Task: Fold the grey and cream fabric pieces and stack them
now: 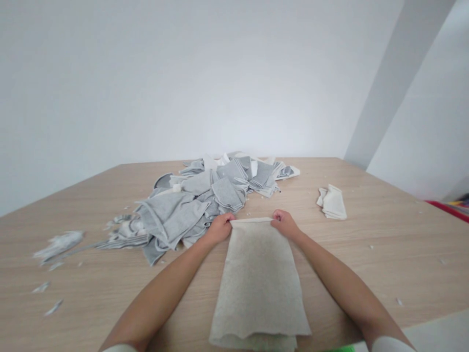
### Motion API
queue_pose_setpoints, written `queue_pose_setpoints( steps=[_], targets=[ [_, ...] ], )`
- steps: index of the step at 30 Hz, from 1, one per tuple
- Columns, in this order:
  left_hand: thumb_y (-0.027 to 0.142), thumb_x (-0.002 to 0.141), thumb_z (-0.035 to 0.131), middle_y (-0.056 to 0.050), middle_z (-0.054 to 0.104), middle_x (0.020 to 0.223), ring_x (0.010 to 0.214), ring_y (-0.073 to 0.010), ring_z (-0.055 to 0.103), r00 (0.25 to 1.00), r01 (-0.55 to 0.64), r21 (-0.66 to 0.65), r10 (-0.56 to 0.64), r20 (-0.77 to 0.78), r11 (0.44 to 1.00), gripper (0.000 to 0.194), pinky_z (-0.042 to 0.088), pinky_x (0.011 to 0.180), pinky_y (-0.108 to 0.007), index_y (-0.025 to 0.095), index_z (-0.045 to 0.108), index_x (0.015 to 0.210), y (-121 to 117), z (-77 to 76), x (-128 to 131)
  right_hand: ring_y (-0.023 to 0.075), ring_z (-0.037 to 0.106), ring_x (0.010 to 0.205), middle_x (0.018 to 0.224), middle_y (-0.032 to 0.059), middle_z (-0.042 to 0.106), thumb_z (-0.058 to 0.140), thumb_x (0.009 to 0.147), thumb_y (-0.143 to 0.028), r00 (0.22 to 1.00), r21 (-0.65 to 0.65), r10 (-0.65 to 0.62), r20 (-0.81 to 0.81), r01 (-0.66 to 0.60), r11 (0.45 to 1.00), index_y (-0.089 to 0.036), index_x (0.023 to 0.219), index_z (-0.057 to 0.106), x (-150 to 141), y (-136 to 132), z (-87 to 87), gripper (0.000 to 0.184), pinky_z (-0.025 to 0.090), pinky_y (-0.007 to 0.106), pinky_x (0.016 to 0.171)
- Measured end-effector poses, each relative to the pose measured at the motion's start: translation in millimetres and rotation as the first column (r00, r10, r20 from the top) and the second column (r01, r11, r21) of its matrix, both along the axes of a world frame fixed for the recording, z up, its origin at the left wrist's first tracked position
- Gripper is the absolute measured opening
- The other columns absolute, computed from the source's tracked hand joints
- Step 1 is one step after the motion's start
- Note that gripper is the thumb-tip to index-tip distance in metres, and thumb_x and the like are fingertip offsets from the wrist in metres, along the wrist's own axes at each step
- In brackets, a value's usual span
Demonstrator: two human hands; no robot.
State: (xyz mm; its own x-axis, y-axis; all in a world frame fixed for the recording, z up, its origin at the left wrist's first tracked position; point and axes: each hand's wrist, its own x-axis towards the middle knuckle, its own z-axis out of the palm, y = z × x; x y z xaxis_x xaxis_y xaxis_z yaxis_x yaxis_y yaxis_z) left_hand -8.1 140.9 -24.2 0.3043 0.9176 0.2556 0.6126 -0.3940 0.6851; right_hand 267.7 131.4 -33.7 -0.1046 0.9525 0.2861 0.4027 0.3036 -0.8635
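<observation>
A beige-grey piece of cloth (262, 278) hangs down toward me, with its pale hemmed edge at the far end. My left hand (222, 227) pinches the left corner of that edge, fingers closed. The opposite corner is gripped by my right hand (285, 224), also closed. Between both hands the edge is stretched fairly straight. At the near end, a second layer of cloth shows below the first. Just beyond my left hand lies a heap of grey cloth pieces (176, 215), some folded and some crumpled.
Folded cream cloth pieces (334, 201) lie on the right of the wooden table (366, 264). At the left are a white fluffy scrap (60, 244), striped strips (126, 234) and small scraps (54, 307). A white wall (220, 73) rises behind the table.
</observation>
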Motion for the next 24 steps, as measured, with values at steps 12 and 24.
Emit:
queue_pose_setpoints(
  steps=[12, 24],
  targets=[
    [0.019, 0.057, 0.050, 0.004, 0.049, 0.055, 0.054, -0.0096, 0.044, 0.911, 0.165, -0.292, -0.032, 0.410, 0.942, 0.006, 0.032, 0.053, -0.020, 0.015, 0.052, 0.061, -1, -5.5, 4, 0.0079, 0.035, 0.046, 0.050, -0.0070, 0.042, 0.052, 0.062, -0.030, 0.969, -0.242, -0.045, -0.245, -0.016, 0.970, -0.018, 0.062, 0.048, -1, 4, -8.0, 0.012, 0.025, 0.021, 0.045],
    [0.019, 0.053, 0.053, -0.002, 0.062, 0.061, 0.061, -0.0158, 0.055, 0.882, 0.363, -0.473, -0.133, 0.452, 0.803, 0.019, 0.039, 0.061, -0.025, 0.012, 0.065, 0.066, -17, 8.7, 6, 0.0080, 0.037, 0.045, 0.049, -0.0070, 0.043, 0.050, 0.060, -0.027, 0.958, -0.342, -0.082, -0.276, -0.018, 0.940, -0.018, 0.063, 0.051, -1, 3, -2.2, 0.010, 0.025, 0.020, 0.044]
  ],
)
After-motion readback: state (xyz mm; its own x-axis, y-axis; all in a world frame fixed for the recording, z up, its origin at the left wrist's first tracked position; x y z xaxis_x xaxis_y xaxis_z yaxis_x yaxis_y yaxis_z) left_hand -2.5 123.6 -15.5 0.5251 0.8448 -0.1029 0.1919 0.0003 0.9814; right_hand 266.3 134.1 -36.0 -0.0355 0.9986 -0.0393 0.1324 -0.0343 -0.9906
